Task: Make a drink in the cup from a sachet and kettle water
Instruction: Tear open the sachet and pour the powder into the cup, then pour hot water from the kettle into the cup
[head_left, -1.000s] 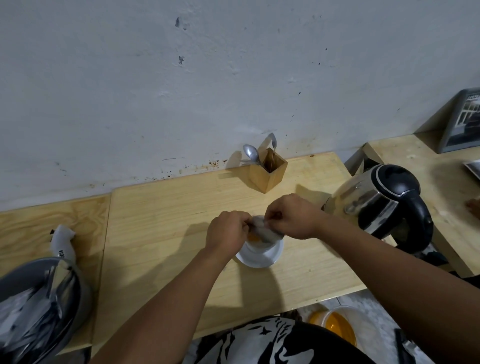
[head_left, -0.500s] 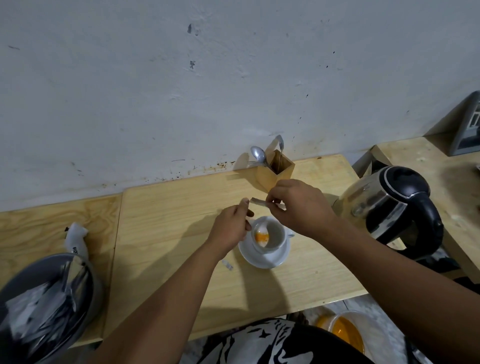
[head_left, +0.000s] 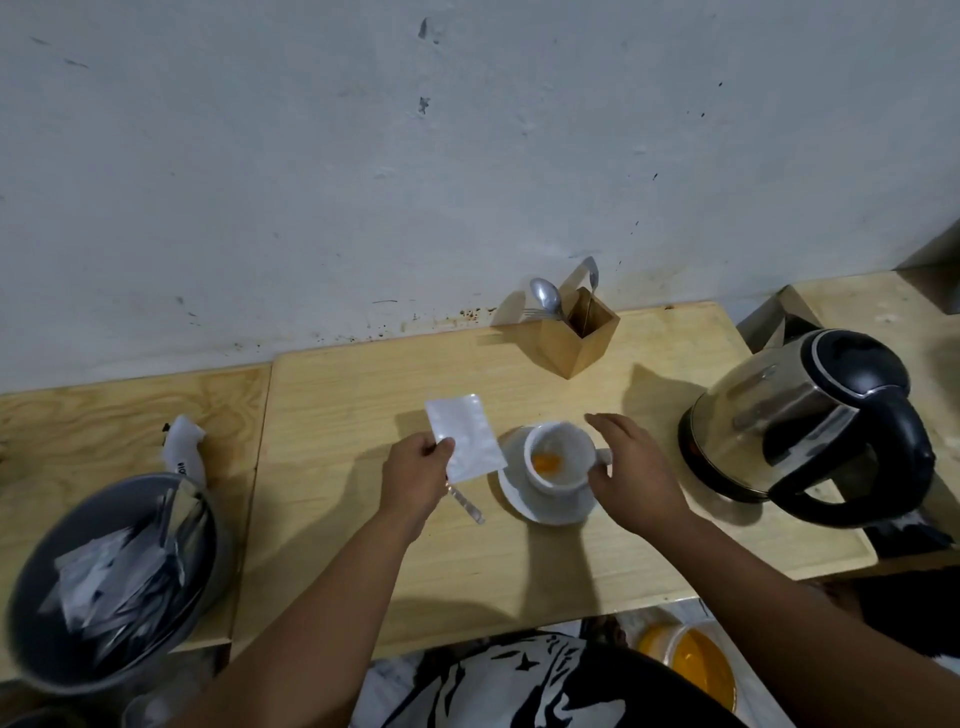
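A white cup (head_left: 561, 467) stands on a white saucer (head_left: 519, 499) in the middle of the wooden table (head_left: 363, 384); orange powder lies at its bottom. My left hand (head_left: 415, 480) pinches a flat silvery sachet (head_left: 465, 439), held up just left of the cup. A torn-off strip (head_left: 467, 506) lies on the table under that hand. My right hand (head_left: 631, 473) hovers right of the cup with fingers spread, close to its handle, holding nothing. A steel kettle (head_left: 810, 426) with a black lid and handle stands to the right.
A wooden holder (head_left: 579, 338) with a spoon and fork stands at the back near the wall. A grey bowl (head_left: 109, 582) of several sachets sits at the left edge, a crumpled white wrapper (head_left: 184, 449) behind it. An orange container (head_left: 691, 662) is below the table front.
Both hands were together over the cup with the sachet. Now the left hand has carried the sachet off to the left, and the right hand has let go and spread beside the cup.
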